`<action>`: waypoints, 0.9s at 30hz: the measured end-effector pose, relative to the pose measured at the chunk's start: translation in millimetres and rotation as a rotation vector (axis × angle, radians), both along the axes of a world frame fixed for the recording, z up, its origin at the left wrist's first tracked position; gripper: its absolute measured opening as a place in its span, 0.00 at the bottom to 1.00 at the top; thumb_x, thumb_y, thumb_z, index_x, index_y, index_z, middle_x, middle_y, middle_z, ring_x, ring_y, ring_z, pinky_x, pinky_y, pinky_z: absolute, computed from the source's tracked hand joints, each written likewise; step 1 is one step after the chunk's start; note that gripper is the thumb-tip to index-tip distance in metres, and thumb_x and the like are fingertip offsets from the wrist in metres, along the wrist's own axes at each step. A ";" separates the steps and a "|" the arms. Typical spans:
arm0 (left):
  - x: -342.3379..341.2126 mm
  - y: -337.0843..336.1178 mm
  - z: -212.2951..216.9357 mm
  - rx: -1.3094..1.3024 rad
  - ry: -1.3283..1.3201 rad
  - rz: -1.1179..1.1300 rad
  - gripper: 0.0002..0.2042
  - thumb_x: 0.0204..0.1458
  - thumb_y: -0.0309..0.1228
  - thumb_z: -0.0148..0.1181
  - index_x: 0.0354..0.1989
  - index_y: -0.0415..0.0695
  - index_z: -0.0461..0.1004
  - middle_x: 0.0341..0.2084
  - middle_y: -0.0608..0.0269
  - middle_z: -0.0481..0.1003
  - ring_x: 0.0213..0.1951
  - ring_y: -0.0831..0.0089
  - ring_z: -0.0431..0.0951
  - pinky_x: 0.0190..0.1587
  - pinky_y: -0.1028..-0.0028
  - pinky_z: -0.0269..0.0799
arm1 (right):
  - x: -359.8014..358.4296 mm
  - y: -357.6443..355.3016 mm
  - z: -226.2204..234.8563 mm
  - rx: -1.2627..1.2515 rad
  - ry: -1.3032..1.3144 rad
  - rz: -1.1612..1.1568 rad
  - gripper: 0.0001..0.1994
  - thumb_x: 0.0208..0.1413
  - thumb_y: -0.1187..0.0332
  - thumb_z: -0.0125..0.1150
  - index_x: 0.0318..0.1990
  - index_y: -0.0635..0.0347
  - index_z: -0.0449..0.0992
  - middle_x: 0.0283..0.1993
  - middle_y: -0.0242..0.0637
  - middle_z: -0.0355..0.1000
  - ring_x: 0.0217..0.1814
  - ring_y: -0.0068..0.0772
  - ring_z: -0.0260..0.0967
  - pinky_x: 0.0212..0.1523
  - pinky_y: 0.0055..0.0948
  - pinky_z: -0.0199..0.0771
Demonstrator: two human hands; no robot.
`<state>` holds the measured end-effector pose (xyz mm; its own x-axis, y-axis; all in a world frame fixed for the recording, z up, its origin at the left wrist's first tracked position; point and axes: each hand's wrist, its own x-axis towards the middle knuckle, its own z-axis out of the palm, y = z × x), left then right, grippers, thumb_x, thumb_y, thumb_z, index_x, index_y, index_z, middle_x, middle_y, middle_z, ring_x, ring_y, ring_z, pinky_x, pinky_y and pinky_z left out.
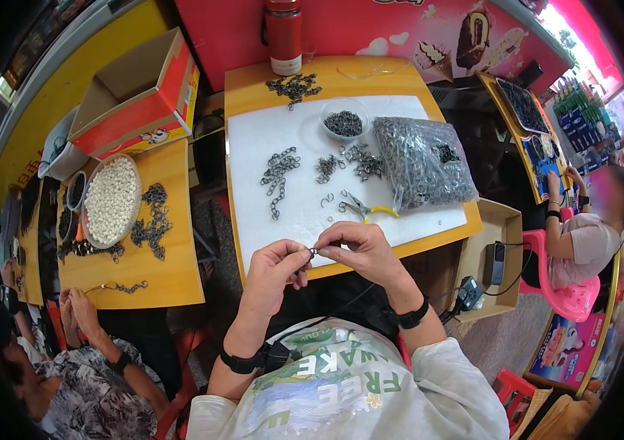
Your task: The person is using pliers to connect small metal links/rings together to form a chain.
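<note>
Close in front of my body, at the near edge of the white sheet (250,213), my left hand (279,270) and my right hand (362,251) meet. Both are closed, thumb against fingers, pinching small dark metal rings (313,253) between them. How the rings join is too small to tell. Just beyond my right hand lie pliers (360,208) with yellow handles, beside a few loose open rings (327,199). A dark chain (278,172) lies on the left of the sheet. Small heaps of links (363,161) sit in the middle, near a clear bowl of dark rings (344,125).
A bulging plastic bag of dark links (426,163) stands right of the bowl. Behind are more chain (294,88) and a red bottle (283,37). A cardboard box (484,286) is at lower right. People work at tables left, with a tray of white beads (112,198), and right.
</note>
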<state>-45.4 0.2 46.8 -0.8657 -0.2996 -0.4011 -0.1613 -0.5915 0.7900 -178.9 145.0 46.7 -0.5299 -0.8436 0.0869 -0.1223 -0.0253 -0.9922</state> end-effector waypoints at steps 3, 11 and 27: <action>0.4 0.8 1.0 -0.015 -0.014 -0.016 0.04 0.54 0.26 0.59 0.30 0.39 0.74 0.22 0.63 0.75 0.18 0.80 0.72 0.19 0.83 0.64 | 0.0 0.6 3.6 0.013 0.045 0.011 0.05 0.53 0.75 0.63 0.37 0.63 0.80 0.33 0.31 0.76 0.31 0.17 0.67 0.31 0.20 0.65; 2.7 1.1 -1.2 -0.063 -0.005 -0.031 0.04 0.54 0.27 0.59 0.31 0.40 0.74 0.21 0.65 0.75 0.16 0.83 0.70 0.18 0.85 0.61 | 2.5 1.0 12.5 0.048 0.079 0.013 0.04 0.52 0.76 0.63 0.36 0.64 0.79 0.34 0.34 0.76 0.33 0.21 0.71 0.34 0.21 0.69; 4.1 4.6 -1.5 -0.021 0.010 -0.027 0.03 0.53 0.25 0.60 0.33 0.38 0.75 0.21 0.65 0.75 0.16 0.85 0.68 0.18 0.86 0.60 | 15.0 -1.9 1.7 -0.033 -0.087 -0.064 0.05 0.53 0.76 0.62 0.37 0.67 0.78 0.34 0.34 0.76 0.35 0.21 0.72 0.38 0.21 0.71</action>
<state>-41.4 4.8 45.3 -0.8772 -0.2848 -0.3866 -0.1692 -0.5701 0.8039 -163.9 143.2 48.3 -0.5895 -0.8051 0.0652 -0.0384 -0.0527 -0.9979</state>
